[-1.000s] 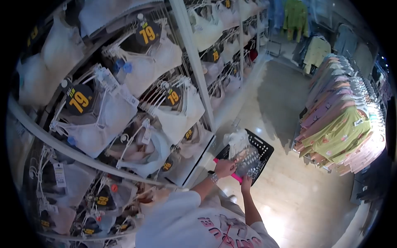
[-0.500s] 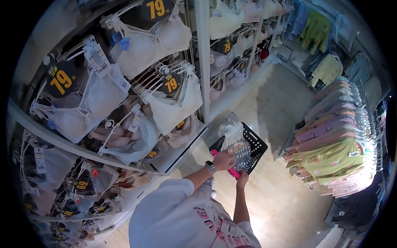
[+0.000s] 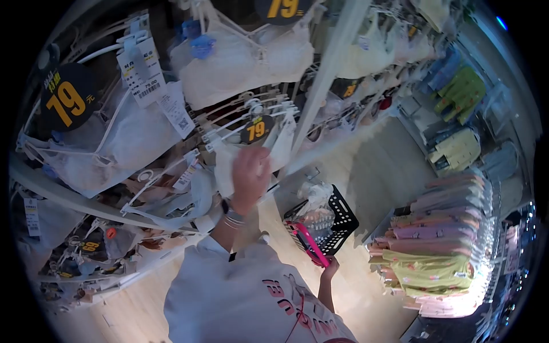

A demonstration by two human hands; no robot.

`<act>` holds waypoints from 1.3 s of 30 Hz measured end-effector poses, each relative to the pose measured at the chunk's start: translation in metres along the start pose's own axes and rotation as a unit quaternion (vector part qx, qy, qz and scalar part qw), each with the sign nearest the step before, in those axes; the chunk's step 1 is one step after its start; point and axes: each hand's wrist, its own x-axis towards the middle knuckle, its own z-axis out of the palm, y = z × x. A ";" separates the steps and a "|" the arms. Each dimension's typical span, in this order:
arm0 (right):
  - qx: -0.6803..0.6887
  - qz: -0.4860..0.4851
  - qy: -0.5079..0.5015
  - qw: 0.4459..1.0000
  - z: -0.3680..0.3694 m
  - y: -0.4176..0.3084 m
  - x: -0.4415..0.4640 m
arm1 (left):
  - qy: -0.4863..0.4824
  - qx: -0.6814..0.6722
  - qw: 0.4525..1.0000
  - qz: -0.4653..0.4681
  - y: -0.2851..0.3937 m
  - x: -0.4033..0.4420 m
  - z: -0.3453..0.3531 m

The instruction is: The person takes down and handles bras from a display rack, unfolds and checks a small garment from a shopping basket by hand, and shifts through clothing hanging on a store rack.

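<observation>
- The left hand (image 3: pixel 251 174) is raised, and its fingers are seen blurred and partly bent; whether anything is pinched by them cannot be told.
- A dark-banded wristwatch (image 3: pixel 226 207) is worn just below this hand.
- A white fabric bra (image 3: pixel 280 150) on a hanger is partly covered by the left hand; whether it is touched cannot be told.
- A round black price sign with yellow "79" (image 3: pixel 257 130) is placed just above the left hand.
- By the right hand (image 3: pixel 329 267), the near end of a bright pink bar handle (image 3: pixel 311 243) is gripped with closed fingers.
- A black perforated plastic basket (image 3: pixel 346 214) is held beyond the right hand; white and greyish see-through packages (image 3: pixel 319 220) are contained in it.
- Yellow-green printed garments (image 3: pixel 432 271) are hung to the right of the right hand.
</observation>
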 end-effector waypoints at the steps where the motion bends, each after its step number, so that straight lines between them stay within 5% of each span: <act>1: -0.004 0.019 0.004 1.000 -0.002 -0.002 0.005 | 0.017 0.093 0.995 0.008 -0.007 0.018 -0.021; 6: -0.016 0.024 0.006 1.000 -0.014 0.003 0.034 | -0.065 0.292 0.950 -0.085 -0.032 0.046 -0.057; 16: -0.016 0.026 0.050 0.998 -0.028 -0.003 0.083 | -0.142 0.271 0.949 -0.078 -0.045 0.066 -0.049; 25: -0.011 0.040 0.048 0.998 -0.034 -0.005 0.128 | -0.081 0.296 0.944 -0.119 -0.043 0.067 -0.040; 28: -0.025 0.032 0.009 0.999 -0.046 0.001 0.138 | -0.040 0.422 0.905 -0.015 -0.030 0.083 -0.040; 37: -0.021 0.068 -0.033 0.997 -0.053 -0.016 0.170 | -0.227 0.351 0.897 -0.145 -0.045 0.090 -0.021; 39: -0.012 0.074 -0.025 0.997 -0.053 -0.017 0.173 | -0.204 0.327 0.917 -0.104 -0.041 0.088 -0.021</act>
